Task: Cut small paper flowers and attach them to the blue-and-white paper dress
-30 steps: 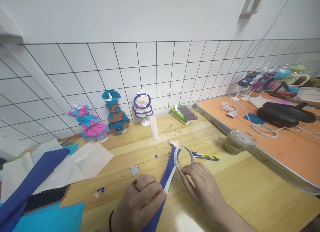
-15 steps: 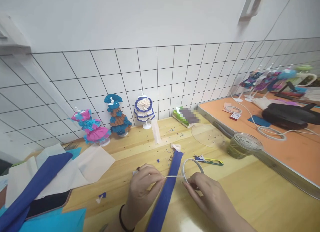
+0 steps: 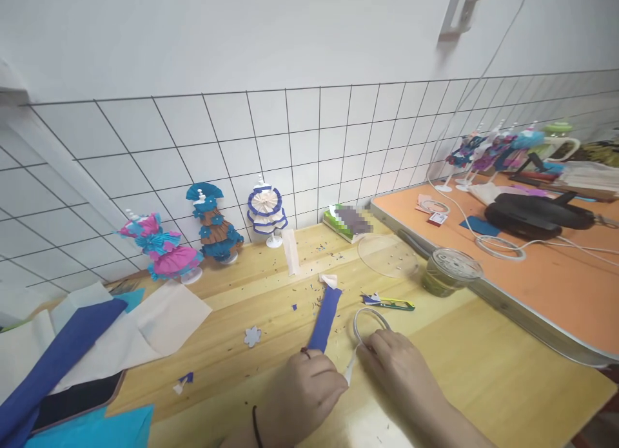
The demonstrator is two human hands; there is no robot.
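Observation:
My right hand [image 3: 401,367] is closed around the lower side of a thin roll of white tape [image 3: 356,325], held on edge above the wooden table. From the roll a short length of pale tape [image 3: 350,370] runs down to my left hand [image 3: 312,390], whose fingers pinch its end. Beneath my left hand lies a long dark blue strip of paper [image 3: 326,318]; the hand hides its near part. A small cream paper piece [image 3: 329,280] rests at the strip's far end. A grey flower-shaped piece [image 3: 252,336] lies left of the strip.
A yellow-green cutter [image 3: 394,303], a clear round lid [image 3: 387,254] and a clear tub [image 3: 449,274] are beyond my right hand. Three paper-dressed stands, including a blue-and-cream one [image 3: 267,209], line the wall grid. Cream and blue paper [image 3: 176,316] covers a phone on the left.
My left hand has moved right and toward me, over the blue strip, with the tape end. The tape now slants down from the roll. The grey flower piece has come into full view.

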